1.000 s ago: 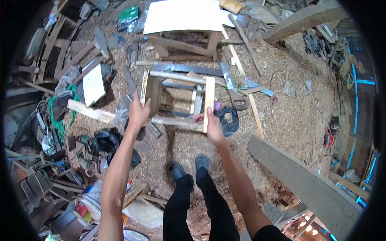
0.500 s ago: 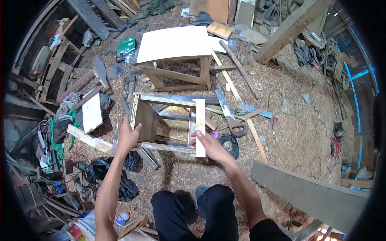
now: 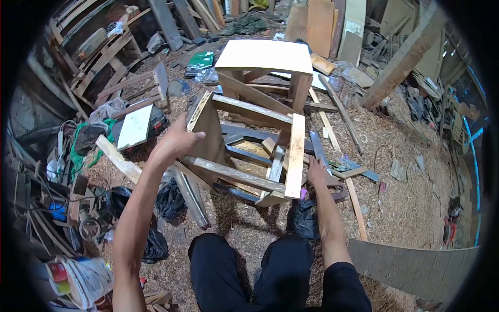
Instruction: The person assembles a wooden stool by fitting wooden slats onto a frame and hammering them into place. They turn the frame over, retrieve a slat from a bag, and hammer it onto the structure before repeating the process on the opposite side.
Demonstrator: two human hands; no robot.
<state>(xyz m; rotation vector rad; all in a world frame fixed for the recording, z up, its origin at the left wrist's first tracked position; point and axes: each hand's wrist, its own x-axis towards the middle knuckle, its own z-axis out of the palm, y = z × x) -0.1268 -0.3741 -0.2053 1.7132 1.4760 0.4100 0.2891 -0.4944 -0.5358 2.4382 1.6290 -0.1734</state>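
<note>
A small wooden frame (image 3: pixel 239 174) stands on the shavings-covered ground before my knees, with a panel (image 3: pixel 208 130) on its left side. My left hand (image 3: pixel 176 139) holds the upper edge of that panel, thumb over the edge. Across the frame's right end lies a pale wood strip (image 3: pixel 295 156). Just right of the strip, my right hand (image 3: pixel 317 172) reaches down by the handsaw (image 3: pixel 318 148), near its handle; its fingertips are partly hidden, and whether they grip the saw is unclear.
Behind the frame stands a white-topped wooden stool (image 3: pixel 264 54). A white board (image 3: pixel 135 126) lies at left, black plastic bags (image 3: pixel 171 200) near my knees. Loose sticks (image 3: pixel 340 114) lie at right, a wide plank (image 3: pixel 405 265) at lower right, a post (image 3: pixel 403 57) at upper right.
My right hand has let go of the pale strip and moved right and down beside the handsaw. The strip now rests across the frame unheld. The view has shifted, and the frame appears more tilted.
</note>
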